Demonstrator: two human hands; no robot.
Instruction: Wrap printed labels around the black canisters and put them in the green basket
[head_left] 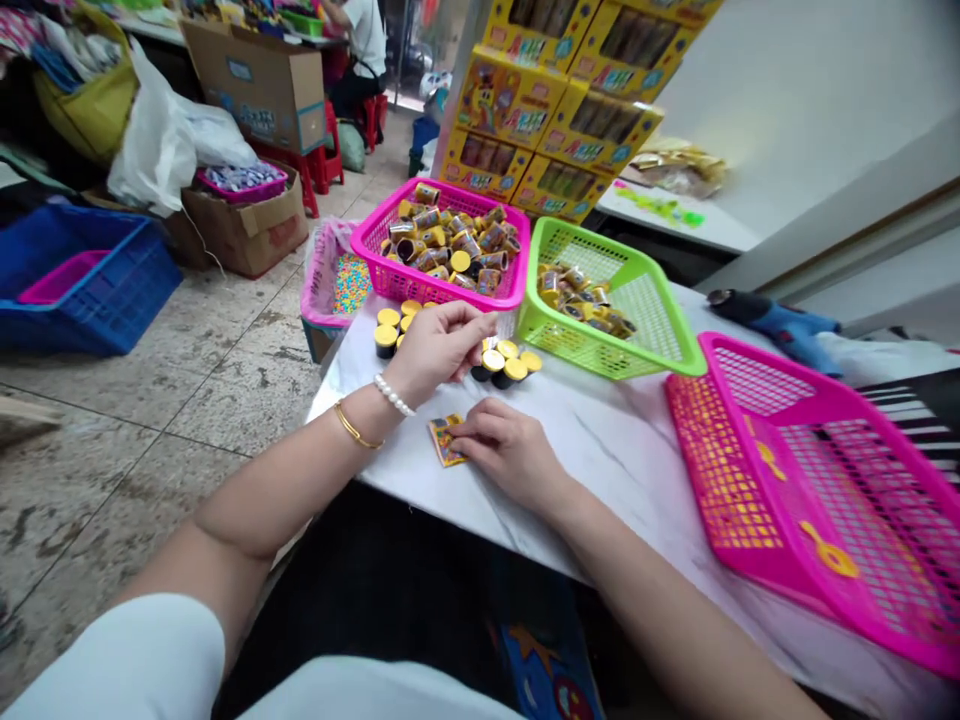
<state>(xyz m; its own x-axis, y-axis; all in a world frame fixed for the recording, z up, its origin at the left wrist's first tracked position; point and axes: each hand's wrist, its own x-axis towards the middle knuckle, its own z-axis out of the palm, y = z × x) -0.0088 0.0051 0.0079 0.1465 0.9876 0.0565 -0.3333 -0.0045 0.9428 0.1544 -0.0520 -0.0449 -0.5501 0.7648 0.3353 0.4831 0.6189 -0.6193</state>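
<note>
My right hand (pixel 510 450) rests on the white table with its fingers closed at the edge of a small stack of colourful printed labels (pixel 444 450). Above and beyond it, my left hand (pixel 442 348) is raised with fingertips drawn together; whatever they hold, if anything, is hidden. Behind that hand stand several small black tubs with yellow lids (pixel 514 368), with more capped tubs (pixel 387 330) to its left. A pink basket (pixel 439 285) heaped with labelled tubs sits just past them. Beside it, a green basket (pixel 622 352) holds a smaller pile of such tubs.
At right lies a big pink basket (pixel 735 480) with a few yellow plastic pieces, near a blue heat-gun-like tool (pixel 780 325). Yellow display boxes (pixel 517 100) are stacked behind. A bin of coloured beads (pixel 351 285) adjoins the table's left edge. A person (pixel 366 45) sits far back.
</note>
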